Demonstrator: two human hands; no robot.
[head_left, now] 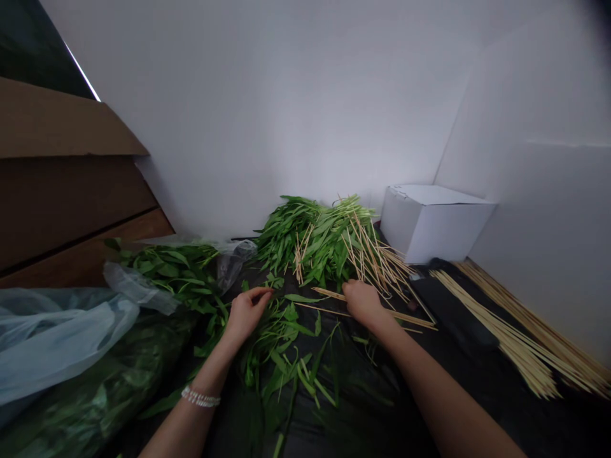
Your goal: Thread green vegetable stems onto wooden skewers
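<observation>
My right hand point(363, 301) is closed around a few thin wooden skewers point(329, 294); their pointed ends stick out to its left and their other ends to its right. The fingertips of my left hand point(247, 313) are pinched together above loose green leafy stems point(272, 337); whatever is between them is too small to make out. Behind both hands lies a heap of leafy greens point(305, 238), with many loose skewers point(370, 254) lying across its right side. Another skewer point(322, 310) lies just left of my right hand.
On the left, a clear plastic bag point(119, 289) holds more greens point(172, 264), with a cardboard box point(62, 127) behind. A white box point(429, 222) stands at the back right. Long bamboo sticks point(501, 331) lie beside a black object point(458, 312) on the dark surface point(363, 407).
</observation>
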